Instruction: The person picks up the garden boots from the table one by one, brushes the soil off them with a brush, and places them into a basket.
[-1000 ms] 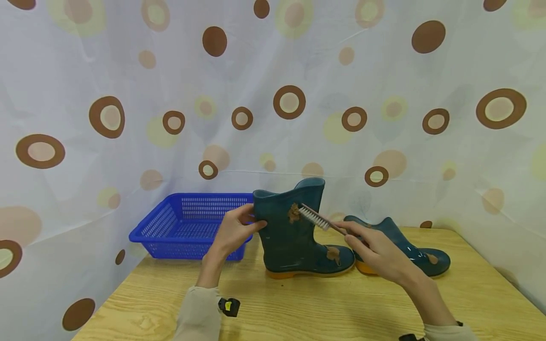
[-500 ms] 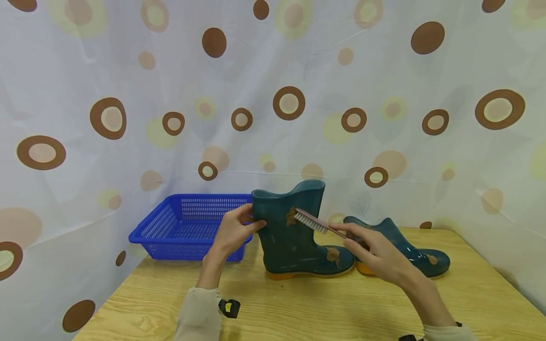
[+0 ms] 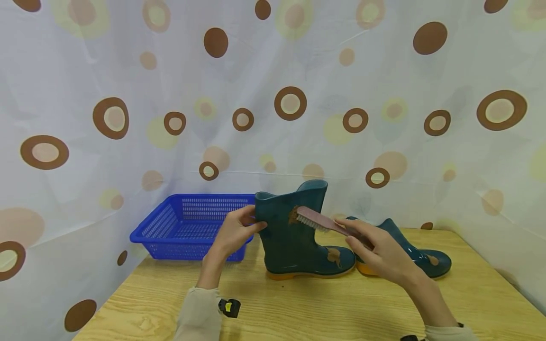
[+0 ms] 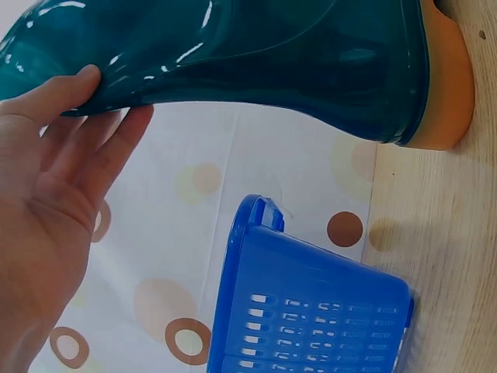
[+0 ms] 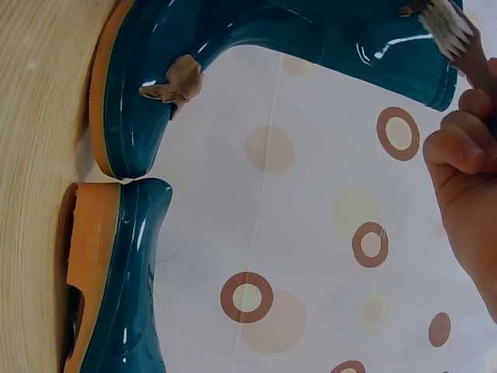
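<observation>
A dark teal rubber boot point(image 3: 286, 246) with an orange sole stands upright on the table, toe to the right. Brown mud marks its shaft and its toe, the toe patch point(image 5: 183, 80) showing clearly in the right wrist view. My left hand point(image 3: 236, 229) grips the back of the shaft near the top, thumb on the near side and fingers behind, as the left hand point(image 4: 58, 163) in its wrist view shows. My right hand point(image 3: 379, 248) holds a pinkish scrub brush point(image 3: 317, 219) by its handle, white bristles against the shaft's mud patch point(image 3: 293, 215).
A second teal boot point(image 3: 426, 260), also with mud on its toe, stands just right of the first, partly behind my right hand. At the left stands a blue perforated plastic basket point(image 3: 192, 241). Behind the wooden table point(image 3: 273, 308) hangs a dotted curtain point(image 3: 256, 61).
The brush has moved slightly left and down over the shaft's mud patch and turned so its back shows more. My left hand keeps its grip on the boot, which shifts only slightly.
</observation>
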`<state>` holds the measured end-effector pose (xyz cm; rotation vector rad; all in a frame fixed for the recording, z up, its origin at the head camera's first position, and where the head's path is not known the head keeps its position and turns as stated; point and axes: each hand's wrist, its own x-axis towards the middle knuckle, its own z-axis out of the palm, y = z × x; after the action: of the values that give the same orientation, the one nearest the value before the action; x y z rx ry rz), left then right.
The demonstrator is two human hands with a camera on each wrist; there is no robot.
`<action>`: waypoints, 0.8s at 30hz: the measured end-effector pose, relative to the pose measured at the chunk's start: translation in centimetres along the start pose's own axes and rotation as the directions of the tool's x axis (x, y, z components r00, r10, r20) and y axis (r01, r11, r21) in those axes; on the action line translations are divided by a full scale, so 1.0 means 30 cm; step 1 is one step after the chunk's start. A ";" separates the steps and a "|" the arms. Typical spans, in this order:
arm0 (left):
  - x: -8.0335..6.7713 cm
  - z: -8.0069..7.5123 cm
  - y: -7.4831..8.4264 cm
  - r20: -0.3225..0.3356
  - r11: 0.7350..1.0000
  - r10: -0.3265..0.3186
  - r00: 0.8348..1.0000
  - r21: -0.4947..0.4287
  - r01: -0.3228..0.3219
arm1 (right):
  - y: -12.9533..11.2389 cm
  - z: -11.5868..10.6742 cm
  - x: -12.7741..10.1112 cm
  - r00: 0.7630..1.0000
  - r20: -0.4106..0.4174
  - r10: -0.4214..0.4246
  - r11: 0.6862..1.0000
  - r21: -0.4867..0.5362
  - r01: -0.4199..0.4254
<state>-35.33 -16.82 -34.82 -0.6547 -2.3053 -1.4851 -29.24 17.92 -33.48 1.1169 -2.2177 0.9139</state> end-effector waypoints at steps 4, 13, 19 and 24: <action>-0.001 -0.002 -0.001 0.050 1.000 0.019 0.999 -0.013 -0.018 | 0.009 0.002 0.000 0.996 -0.063 -0.069 0.997 -0.029 0.067; -0.002 -0.008 0.002 0.104 1.000 0.022 0.994 -0.014 -0.020 | 0.007 -0.002 -0.003 0.981 -0.135 -0.137 0.989 -0.079 0.128; -0.002 -0.014 0.003 0.134 0.999 0.039 0.990 -0.029 -0.036 | 0.006 0.015 0.015 0.976 -0.087 -0.201 0.963 -0.198 0.180; -0.005 -0.016 0.010 0.155 0.998 0.054 0.986 -0.032 -0.049 | 0.010 0.028 0.017 0.983 -0.063 -0.172 0.956 -0.250 0.151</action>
<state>-35.05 -17.19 -34.48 -0.8604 -2.3661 -1.4941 -29.87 17.18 -33.79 1.1025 -2.0690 0.5896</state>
